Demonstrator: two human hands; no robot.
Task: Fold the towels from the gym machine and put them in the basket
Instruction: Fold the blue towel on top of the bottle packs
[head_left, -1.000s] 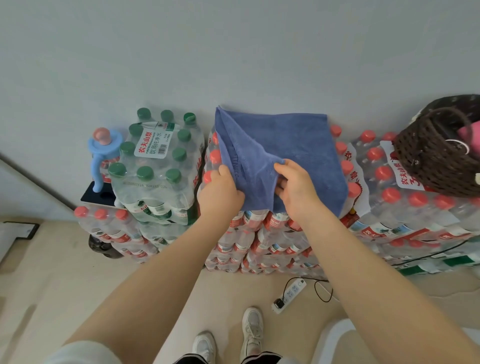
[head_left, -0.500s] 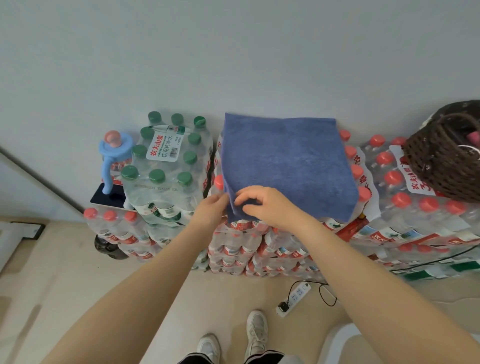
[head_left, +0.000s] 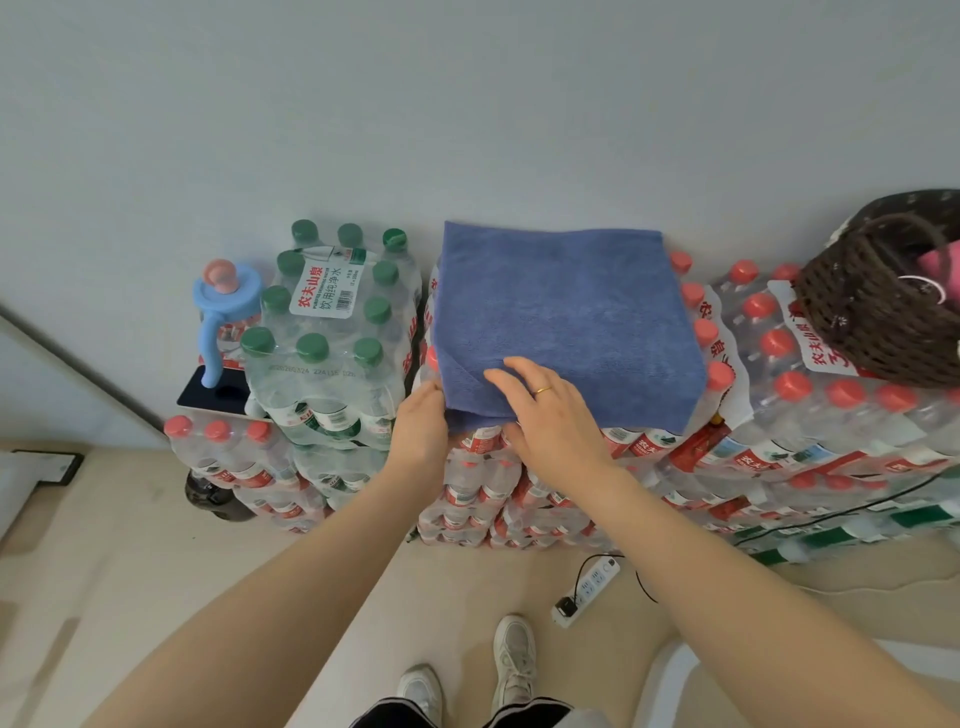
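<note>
1. On top of the red-capped water bottle packs (head_left: 566, 467) lies the folded blue towel (head_left: 566, 317), flat and square against the wall.
2. At its near left corner, the right hand (head_left: 550, 415) rests with fingers spread, palm down on the cloth.
3. Beside that corner the left hand (head_left: 418, 421) touches the towel's edge; its fingers are hidden, so I cannot tell its grip.
4. Well to the right sits the brown wicker basket (head_left: 862, 317).

A storage corner: shrink-wrapped packs of bottled water (head_left: 332, 338) stacked against a bare wall (head_left: 467, 104), power strip (head_left: 587, 590) on the floor.
</note>
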